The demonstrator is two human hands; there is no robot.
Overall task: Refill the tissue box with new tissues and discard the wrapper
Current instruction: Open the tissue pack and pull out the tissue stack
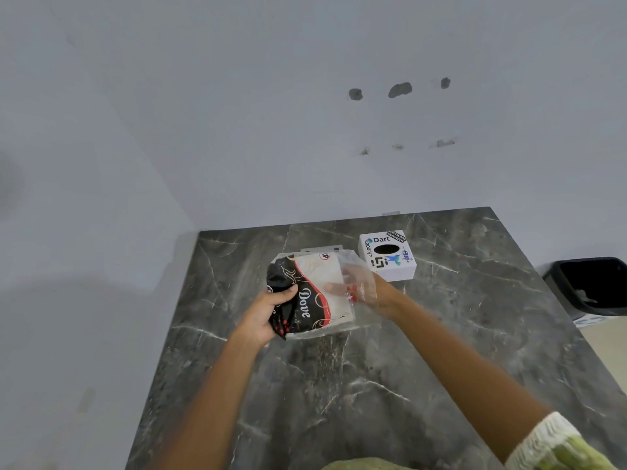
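A tissue pack in a black, red and cream plastic wrapper (307, 296) is held above the dark marble table (339, 385). My left hand (271, 310) grips the wrapper's black left end. My right hand (363, 290) reaches into the wrapper's clear open right end, its fingers showing blurred through the plastic over the white tissues (325, 276). A white tissue box (386, 254) with stickers and a dark oval hole on top stands just beyond my right hand, near the wall.
A black bin (590, 286) stands on the floor off the table's right edge. A flat pale item (322, 250) lies behind the pack. Walls close the table's left and far sides.
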